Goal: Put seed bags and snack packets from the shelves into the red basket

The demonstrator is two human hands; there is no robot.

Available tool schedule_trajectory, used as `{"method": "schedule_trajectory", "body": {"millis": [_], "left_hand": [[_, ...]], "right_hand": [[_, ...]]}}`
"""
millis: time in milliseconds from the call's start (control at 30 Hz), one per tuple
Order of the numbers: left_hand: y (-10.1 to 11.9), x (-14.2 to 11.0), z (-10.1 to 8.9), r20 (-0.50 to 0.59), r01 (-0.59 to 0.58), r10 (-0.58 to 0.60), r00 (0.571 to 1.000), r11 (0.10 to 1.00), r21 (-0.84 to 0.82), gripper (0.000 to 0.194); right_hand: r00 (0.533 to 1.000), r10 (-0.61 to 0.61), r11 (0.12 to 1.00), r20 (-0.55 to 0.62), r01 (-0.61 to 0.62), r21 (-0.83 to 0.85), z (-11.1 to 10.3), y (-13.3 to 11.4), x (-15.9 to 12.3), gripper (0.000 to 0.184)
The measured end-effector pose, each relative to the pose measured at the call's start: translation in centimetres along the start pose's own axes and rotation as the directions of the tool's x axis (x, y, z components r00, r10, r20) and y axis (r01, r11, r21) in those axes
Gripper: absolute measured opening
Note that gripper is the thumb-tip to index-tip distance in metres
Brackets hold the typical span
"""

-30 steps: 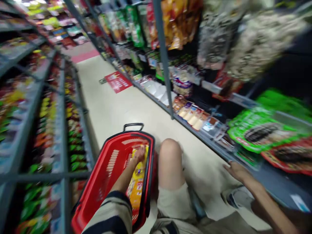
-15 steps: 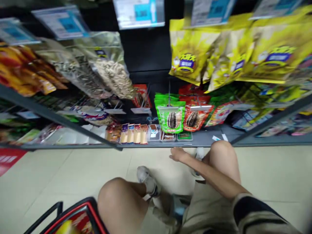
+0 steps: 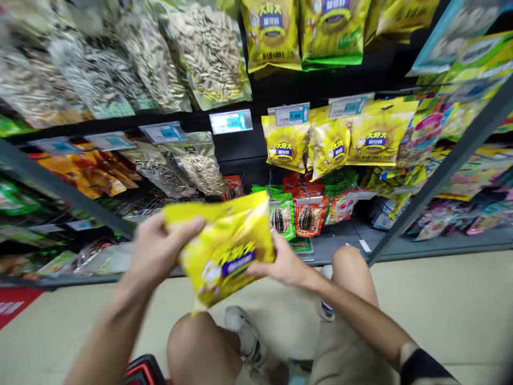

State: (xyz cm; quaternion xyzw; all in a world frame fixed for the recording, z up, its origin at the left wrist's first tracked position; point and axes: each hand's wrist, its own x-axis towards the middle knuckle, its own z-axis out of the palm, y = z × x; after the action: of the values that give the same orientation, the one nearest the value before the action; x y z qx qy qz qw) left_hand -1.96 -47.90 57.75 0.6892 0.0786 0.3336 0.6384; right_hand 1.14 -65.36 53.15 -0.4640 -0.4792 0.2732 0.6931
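Observation:
A yellow snack bag with a blue label is held up between my two hands, tilted, in front of the shelves. My left hand grips its upper left corner, the thumb lying over the front. At the bag's right edge, my right hand pinches it with the thumb on the front face; the other fingers are partly hidden behind. Similar yellow bags hang on the rack beyond. Green and red bags with a striped seed picture hang below them, just past my right hand.
Clear bags of pale seeds hang at the upper left. Price tags line the shelf edges. Slanting grey bars stand on both sides. My knees are bent above the tiled floor. A black and red basket is at lower left.
The view has tilted up to show higher shelves. My left hand has come into view, and both hands now hold a yellow bag. My right hand was low, near the shelf's bottom edge.

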Motion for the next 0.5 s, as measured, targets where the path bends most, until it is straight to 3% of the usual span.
{"method": "schedule_trajectory", "body": {"millis": [67,133,200,300,500], "left_hand": [[1.9,0.9,0.9,-0.007,-0.033,0.033,0.999,0.999,-0.024,0.080],[3.4,1.7,2.2,0.003,-0.064,0.064,0.998,0.996,-0.060,0.080],[4.5,2.2,3.7,0.032,-0.090,0.094,0.995,0.991,-0.096,0.079],[4.9,2.1,5.4,0.096,-0.126,0.141,0.985,0.981,-0.148,0.071],[3.4,2.0,5.9,0.128,-0.070,0.107,0.986,0.961,-0.266,0.062]], "right_hand": [[0.968,-0.020,1.000,-0.252,0.025,0.013,-2.0,-1.9,0.1,0.085],[0.909,-0.112,0.993,-0.402,0.085,-0.085,-4.4,-4.3,0.4,0.079],[0.883,-0.182,0.977,-0.433,0.111,-0.184,-6.8,-6.7,0.5,0.077],[0.889,-0.233,0.950,-0.394,0.121,-0.288,-9.4,-9.1,0.3,0.075],[0.846,-0.322,0.908,-0.426,0.149,-0.392,-10.9,-8.9,0.5,0.071]]}}
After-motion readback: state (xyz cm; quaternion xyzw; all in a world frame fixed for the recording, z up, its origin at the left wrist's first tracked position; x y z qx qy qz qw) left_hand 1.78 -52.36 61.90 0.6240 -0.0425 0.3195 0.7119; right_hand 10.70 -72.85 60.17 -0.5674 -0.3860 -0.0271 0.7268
